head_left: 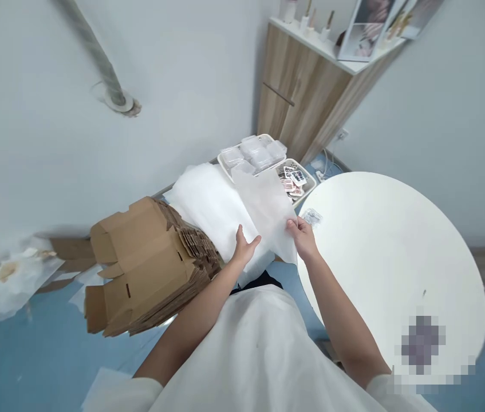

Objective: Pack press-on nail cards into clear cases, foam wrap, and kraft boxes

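My right hand (304, 240) pinches the right edge of a thin translucent white sheet (263, 203), which hangs at an angle over the other sheets. A stack of white sheets (210, 197) lies to the left, partly under the held one. Close to the stack's near edge is my left hand (244, 247), open, with thumb and forefinger spread apart; whether it touches the paper I cannot tell. A small clear plastic bag (311, 217) lies on the round white table (379, 246), just beyond my right hand.
Flattened cardboard boxes (148, 257) are piled at left. Behind the sheets stand a white basket of clear plastic containers (255, 151) and a smaller basket of printed tags (294, 180). A wood-grain cabinet (298, 86) fills the corner. Crumpled white plastic (10, 274) lies far left.
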### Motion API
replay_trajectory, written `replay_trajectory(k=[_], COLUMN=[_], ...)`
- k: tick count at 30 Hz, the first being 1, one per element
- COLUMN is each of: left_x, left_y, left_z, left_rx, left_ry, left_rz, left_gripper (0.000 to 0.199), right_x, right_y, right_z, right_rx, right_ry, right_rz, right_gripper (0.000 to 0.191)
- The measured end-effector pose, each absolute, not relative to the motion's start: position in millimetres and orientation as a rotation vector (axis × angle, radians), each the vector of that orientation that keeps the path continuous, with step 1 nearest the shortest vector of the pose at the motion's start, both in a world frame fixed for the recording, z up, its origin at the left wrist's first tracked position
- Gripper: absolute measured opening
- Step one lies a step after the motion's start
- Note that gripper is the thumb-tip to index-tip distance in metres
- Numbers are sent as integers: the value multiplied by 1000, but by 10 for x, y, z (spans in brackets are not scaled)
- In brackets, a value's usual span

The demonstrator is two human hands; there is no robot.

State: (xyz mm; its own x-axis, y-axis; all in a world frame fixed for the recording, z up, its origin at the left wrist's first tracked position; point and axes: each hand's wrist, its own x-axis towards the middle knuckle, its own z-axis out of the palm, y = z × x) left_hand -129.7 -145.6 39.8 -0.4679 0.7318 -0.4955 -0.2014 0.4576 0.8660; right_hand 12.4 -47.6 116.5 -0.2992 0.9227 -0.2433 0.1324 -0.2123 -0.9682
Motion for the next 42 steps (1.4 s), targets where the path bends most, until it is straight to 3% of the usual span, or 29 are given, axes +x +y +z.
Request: replay_trajectory(k=[4,9,12,17,24,35,42], left_x=[-1149,-827,-611,-189,441,1042,1200], left_y=[-1416,-1400,-1383,-1223,-1030,-814,-823], left_z=[509,568,540,481,430,223,159], left_rx=[524,669,701,776,977,1146,1359], left_ry=[1597,1203,1127,1174,1326,1535,1692], left_rz=[1166,1164,1093,1031,916,718,558], left_gripper=[91,53,42,41,42,40,47], right_x=[536,1013,1304,1856,2579,3315,3584], right_y=[-738,-1046,-1211,-1488,-1790,-1681,-1640], right_z=[1254,1221,1156,1016,772,341,145], right_rx=[-1297,-1369,-1428,-1610,-1868,-1878,-2019], right_ry=[-1201,-945,-794,-671,-752,-815,-1058], right_rz=[1408,1316,1213,990,754,901,928], right_gripper=[24,29,33,39,32,15,26])
